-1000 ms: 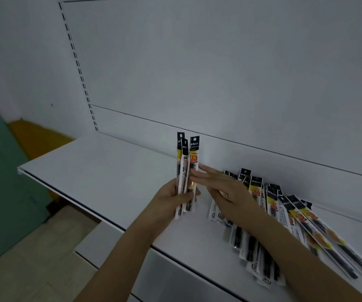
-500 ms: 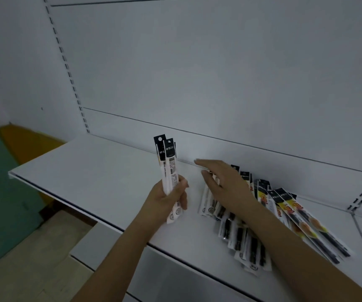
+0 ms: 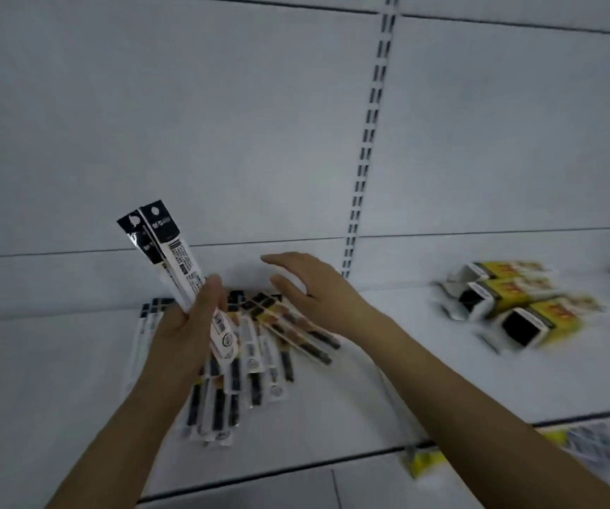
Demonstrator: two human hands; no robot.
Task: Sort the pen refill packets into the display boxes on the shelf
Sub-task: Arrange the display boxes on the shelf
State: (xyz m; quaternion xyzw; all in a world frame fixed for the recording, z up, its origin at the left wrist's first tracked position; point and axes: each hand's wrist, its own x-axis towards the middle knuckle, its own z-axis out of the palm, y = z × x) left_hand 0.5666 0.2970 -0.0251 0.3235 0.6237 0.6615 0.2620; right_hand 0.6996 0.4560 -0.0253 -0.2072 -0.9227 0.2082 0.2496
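In the head view, the left hand [image 3: 186,332] is curled round a small bundle of pen refill packets [image 3: 177,266], gripping them about the middle so that their black header cards stand up and lean to the left above the fingers. The right hand [image 3: 318,295] hovers with fingers straight and spread, holding nothing, just above the far edge of the loose packets [image 3: 259,358] that lie fanned out on the white shelf [image 3: 388,391], some face up, some showing the printed back. To the right of that pile, well apart from it, three yellow display boxes [image 3: 505,306] lie on their sides with open ends turned towards the pile; they are blurred, so whether they are filled is unclear.

The packets look light, thin and flat, with glossy sleeves that would likely slide over one another; a bundle seems best pinched firmly across its middle, as the left hand has it, or squared up by the stiffer header cards before being fed into a box mouth.
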